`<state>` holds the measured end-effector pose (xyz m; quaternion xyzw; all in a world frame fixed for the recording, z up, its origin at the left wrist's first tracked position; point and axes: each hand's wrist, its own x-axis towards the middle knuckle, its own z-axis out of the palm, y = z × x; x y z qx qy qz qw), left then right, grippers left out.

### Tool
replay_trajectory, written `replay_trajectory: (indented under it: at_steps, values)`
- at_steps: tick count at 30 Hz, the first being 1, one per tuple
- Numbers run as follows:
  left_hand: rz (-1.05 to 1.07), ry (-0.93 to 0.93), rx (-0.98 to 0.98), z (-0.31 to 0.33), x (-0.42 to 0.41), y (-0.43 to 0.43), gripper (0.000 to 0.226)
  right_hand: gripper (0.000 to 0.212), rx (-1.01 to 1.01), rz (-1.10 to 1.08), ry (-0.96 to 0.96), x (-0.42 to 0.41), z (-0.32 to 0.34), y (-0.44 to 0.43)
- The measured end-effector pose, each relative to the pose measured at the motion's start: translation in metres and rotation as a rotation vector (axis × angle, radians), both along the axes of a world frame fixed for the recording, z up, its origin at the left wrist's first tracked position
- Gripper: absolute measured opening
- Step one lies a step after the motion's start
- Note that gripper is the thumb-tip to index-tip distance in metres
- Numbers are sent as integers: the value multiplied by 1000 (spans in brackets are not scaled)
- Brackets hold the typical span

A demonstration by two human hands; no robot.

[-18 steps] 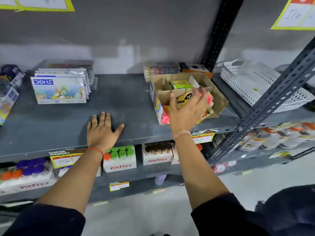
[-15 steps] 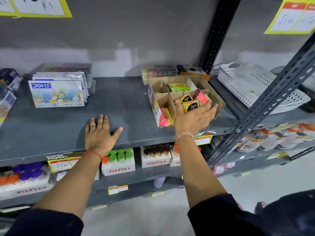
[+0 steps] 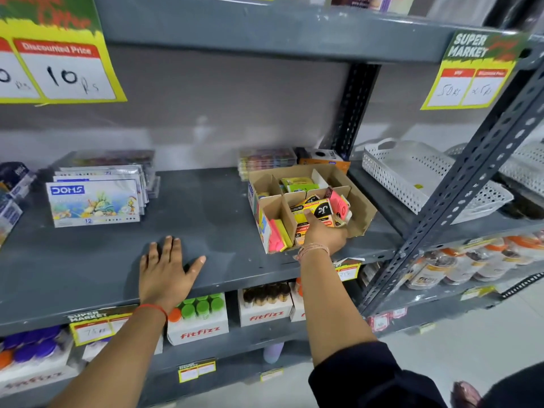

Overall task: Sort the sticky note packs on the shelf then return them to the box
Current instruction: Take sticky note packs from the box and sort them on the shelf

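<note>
A cardboard box [image 3: 361, 205] with dividers stands on the grey shelf [image 3: 206, 225], right of centre. Sticky note packs [image 3: 316, 209] in yellow, black and pink wrappers fill its near right compartment. Pink and yellow pads [image 3: 278, 234] stand in the near left compartment, and a green pack [image 3: 297, 184] lies in the back one. My right hand [image 3: 322, 234] reaches into the box's front, thumb on top of the yellow-black packs and fingers curled under them. My left hand [image 3: 164, 267] lies flat on the bare shelf, fingers spread, holding nothing.
DOMS colour boxes [image 3: 94, 201] stand at the shelf's left. Flat colourful packs [image 3: 266, 159] and an orange box [image 3: 323, 159] sit behind the cardboard box. A white perforated basket [image 3: 424, 178] lies right of the slotted upright [image 3: 468, 184]. Fitfizz bottle cartons [image 3: 200, 319] fill the shelf below.
My right hand dropped from above the packs to the box's front edge and closed around the yellow-black packs. The camera tilted up. My left hand stayed flat.
</note>
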<state>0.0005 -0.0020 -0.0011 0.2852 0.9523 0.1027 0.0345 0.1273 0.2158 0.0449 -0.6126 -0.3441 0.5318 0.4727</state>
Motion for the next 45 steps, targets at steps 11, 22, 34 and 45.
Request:
replay_trajectory:
  at_steps: [11,22,34,45]
  values:
    - [-1,18,-3,-1,1,-1,73,73,166,83,-110,2,1,0]
    - [-4,16,-13,-2,0,-1,73,59,558,156,-574,10,-6,0]
    - [-12,-61,-22,2,-3,-3,72,52,584,280,-567,16,-4,6]
    - [-45,-85,28,7,-19,-33,55,58,419,412,150,-29,89,-92]
